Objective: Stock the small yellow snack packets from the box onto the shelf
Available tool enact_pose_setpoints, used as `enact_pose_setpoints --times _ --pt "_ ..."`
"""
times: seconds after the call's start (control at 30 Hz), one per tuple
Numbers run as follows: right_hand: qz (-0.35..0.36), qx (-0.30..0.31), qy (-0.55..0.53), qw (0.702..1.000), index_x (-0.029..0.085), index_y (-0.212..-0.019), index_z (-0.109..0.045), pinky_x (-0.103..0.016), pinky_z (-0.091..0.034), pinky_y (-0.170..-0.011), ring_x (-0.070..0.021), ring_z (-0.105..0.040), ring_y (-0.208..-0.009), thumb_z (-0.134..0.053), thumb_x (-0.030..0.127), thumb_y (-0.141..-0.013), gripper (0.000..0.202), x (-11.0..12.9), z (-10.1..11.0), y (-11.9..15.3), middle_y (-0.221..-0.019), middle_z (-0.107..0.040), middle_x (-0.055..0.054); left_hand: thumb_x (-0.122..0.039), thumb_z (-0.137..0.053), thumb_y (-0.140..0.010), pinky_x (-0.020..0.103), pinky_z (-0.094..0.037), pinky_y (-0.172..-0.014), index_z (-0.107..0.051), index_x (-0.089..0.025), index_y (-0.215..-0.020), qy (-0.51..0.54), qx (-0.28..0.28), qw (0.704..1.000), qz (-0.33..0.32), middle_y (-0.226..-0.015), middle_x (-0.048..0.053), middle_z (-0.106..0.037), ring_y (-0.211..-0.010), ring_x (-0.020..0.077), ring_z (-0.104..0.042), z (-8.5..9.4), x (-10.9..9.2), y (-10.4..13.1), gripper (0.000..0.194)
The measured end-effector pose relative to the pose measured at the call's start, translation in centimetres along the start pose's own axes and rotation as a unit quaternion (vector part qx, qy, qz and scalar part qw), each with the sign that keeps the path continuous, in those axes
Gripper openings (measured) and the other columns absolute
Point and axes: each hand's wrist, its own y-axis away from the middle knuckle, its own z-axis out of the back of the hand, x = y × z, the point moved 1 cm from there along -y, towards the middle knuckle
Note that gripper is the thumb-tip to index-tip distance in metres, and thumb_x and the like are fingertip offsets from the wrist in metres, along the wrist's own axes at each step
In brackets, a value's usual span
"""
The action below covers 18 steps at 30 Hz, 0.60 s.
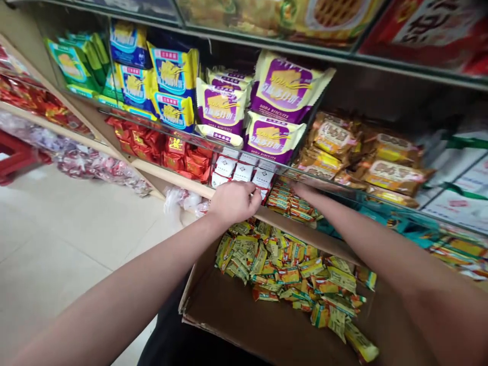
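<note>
Stocking candies (293, 269) from cardboard box (236, 315): L hand (234, 202) fisted at shelf w/ white packets (244, 172); R hand (301, 190) hidden, grip unclear. Next: careful placement.

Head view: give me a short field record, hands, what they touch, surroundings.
left hand: left hand closed at the shelf edge, on the white packets
right hand: right hand reaches under the glass shelf front, fingers hidden; grip cannot be told
nearest items: small orange-yellow packets stacked on the shelf by the right hand
below: open cardboard box holding loose yellow-green wrapped snacks
shelf above: purple soda biscuit bags, blue-yellow bags
left of white packets: red wrapped sweets
</note>
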Motion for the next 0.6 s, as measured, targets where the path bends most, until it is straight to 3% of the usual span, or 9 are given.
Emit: enact_pose_setpoints --times 0.2,0.6 --pt "0.022 -0.026 0.071 0.997 0.014 -0.096 -0.06 -0.047 -0.017 -0.096 -0.0289 -0.038 -0.111 -0.045 0.045 -0.076 0.04 -1.7 -1.2 -0.8 -0.104 -0.058 -0.014 -0.035 -0.025 -0.083 0.028 -0.035 -0.059 -0.06 -0.016 -0.072 0.006 -0.007 1.0 -0.025 -0.068 0.005 -0.061 -0.065 0.0171 -0.056 0.0 0.1 -0.1 0.041" --pt "0.028 0.002 0.088 0.996 0.012 -0.094 -0.06 -0.041 -0.025 -0.092 -0.0302 -0.042 -0.109 -0.045 0.04 -0.078 0.035 -1.0 -2.4 -0.2 -0.104 -0.058 -0.017 -0.035 -0.026 -0.083 0.028 -0.033 -0.056 -0.058 -0.015 -0.071 0.003 -0.011 0.999 -0.033 -0.067 0.004 -0.06 -0.063 0.0164 -0.056 -0.2 0.1 -0.2 0.039"
